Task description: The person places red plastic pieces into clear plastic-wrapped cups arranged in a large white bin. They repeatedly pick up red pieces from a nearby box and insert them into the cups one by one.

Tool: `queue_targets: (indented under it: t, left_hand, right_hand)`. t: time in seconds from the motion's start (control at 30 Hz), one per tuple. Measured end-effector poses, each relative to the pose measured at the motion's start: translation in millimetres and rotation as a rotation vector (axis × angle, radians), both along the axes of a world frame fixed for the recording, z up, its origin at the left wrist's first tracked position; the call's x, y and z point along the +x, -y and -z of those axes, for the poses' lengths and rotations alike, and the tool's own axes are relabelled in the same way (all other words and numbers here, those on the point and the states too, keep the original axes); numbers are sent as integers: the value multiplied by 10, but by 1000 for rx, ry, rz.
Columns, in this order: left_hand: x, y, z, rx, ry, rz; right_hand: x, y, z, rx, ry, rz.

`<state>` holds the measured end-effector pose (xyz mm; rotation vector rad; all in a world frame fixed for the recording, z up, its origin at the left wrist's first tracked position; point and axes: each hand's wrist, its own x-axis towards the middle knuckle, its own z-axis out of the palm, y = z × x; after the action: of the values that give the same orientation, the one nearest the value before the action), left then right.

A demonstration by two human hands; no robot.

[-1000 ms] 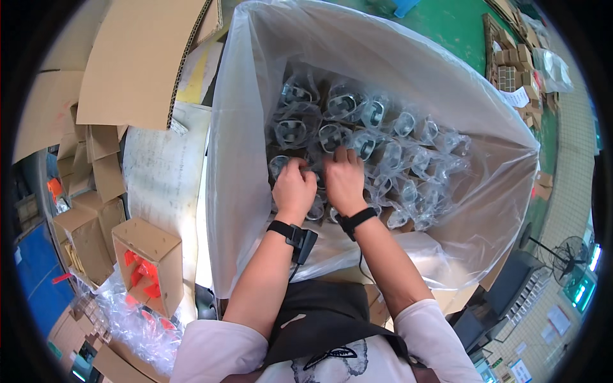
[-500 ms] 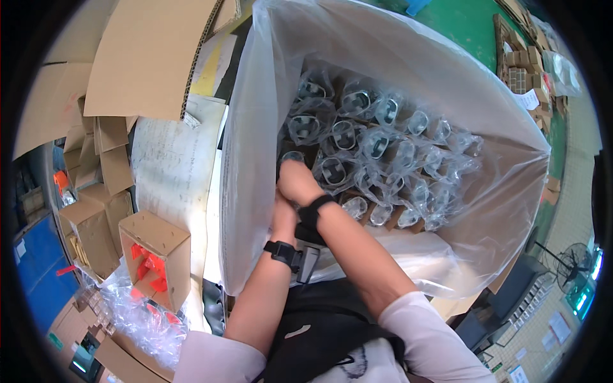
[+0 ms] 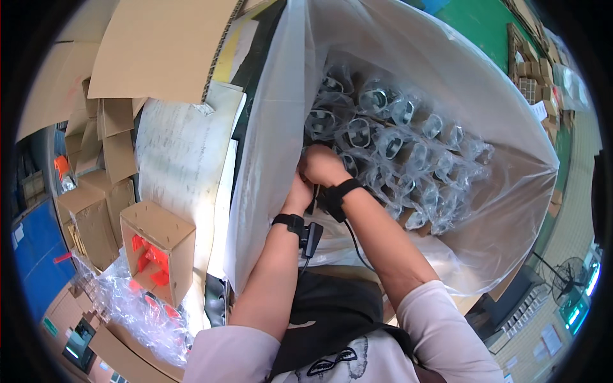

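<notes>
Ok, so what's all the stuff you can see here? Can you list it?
Clear plastic liner bag: one, see-through, lining the big box ahead.
Bagged metal parts: many, silvery, each in clear wrap, packed in rows inside the liner.
Small cardboard box: one, brown with red pieces inside, lower left.
Cardboard sheets: several, brown, upper left.
Paper sheet: one, white, left of the liner.
Left hand: mostly hidden behind the right, at the parts.
Right hand: on the nearest bagged parts.
</notes>
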<state>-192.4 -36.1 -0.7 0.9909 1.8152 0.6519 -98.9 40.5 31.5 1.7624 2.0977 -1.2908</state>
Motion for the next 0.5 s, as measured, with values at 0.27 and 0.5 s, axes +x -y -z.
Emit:
queue_targets:
  t: [0.27,0.5]
  left_hand:
    - [83,279,-60,8,-175,-117]
    - [92,186,-184,-214,-58,-124]
  right_hand:
    - [352,-251,-389,168,-5,-106]
    - [349,-183,-665,-10,159,-348]
